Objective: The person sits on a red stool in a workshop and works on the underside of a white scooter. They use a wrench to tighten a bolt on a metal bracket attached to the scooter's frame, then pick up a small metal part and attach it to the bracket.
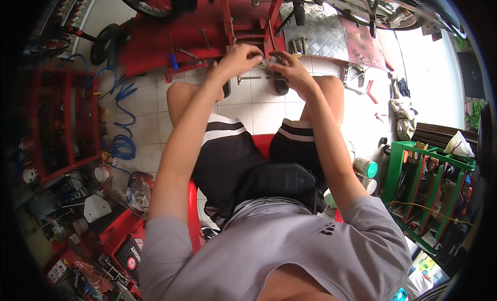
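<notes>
1. Left hand [239,56] reaches forward, arm extended, fingers curled closed around a small metal part [265,63].
2. Right hand [287,67] pinches the same part, above the tiled floor [259,112] between the knees.

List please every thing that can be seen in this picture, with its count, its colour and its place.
small metal part: one, grey, held between both hands; its kind is too small to tell
red platform: one, red, on the floor ahead of the knees
wrenches: at least two, silver, lying on the red platform
screwdriver: one, blue handle, at the platform's edge
metal plate: one, silver with tread pattern, top centre
air hose: one, blue, coiled on the floor at the left
red rack: one, far left
green rack: one, far right
red chair: one, under the person
left hand: one, on the part
right hand: one, on the part
</notes>
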Motion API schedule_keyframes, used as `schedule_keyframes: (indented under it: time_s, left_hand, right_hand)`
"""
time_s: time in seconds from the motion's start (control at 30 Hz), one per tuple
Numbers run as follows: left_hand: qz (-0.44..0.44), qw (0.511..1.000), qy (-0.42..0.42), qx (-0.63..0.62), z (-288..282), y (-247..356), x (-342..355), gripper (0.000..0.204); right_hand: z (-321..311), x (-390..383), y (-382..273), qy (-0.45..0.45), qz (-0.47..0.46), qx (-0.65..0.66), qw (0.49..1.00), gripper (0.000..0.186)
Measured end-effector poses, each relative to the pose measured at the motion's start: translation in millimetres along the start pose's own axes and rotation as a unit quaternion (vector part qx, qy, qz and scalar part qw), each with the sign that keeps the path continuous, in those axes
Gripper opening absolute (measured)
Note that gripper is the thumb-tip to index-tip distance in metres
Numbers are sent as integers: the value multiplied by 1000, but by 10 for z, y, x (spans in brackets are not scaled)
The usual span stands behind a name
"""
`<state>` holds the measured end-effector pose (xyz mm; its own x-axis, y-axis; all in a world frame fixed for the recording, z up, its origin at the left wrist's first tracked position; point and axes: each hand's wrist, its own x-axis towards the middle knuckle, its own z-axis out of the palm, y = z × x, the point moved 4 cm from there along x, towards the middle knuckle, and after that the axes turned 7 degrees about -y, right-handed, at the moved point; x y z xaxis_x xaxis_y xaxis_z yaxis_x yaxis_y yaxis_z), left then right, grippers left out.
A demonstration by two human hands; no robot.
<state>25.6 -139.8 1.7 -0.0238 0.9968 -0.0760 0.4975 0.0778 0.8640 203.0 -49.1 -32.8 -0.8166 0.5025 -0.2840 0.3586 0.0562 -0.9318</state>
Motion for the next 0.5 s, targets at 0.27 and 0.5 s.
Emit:
schedule_keyframes:
  time_s: [0.27, 0.5]
  left_hand:
    - [50, 984, 154, 75, 194, 105, -305, 28]
    - [17, 991, 122, 55, 67, 74, -285, 20]
  right_hand:
    - [-44, -3, 8, 87, -38, -16, 995, 61]
    - [-62, -21, -27, 57, -52, 76, 994, 45]
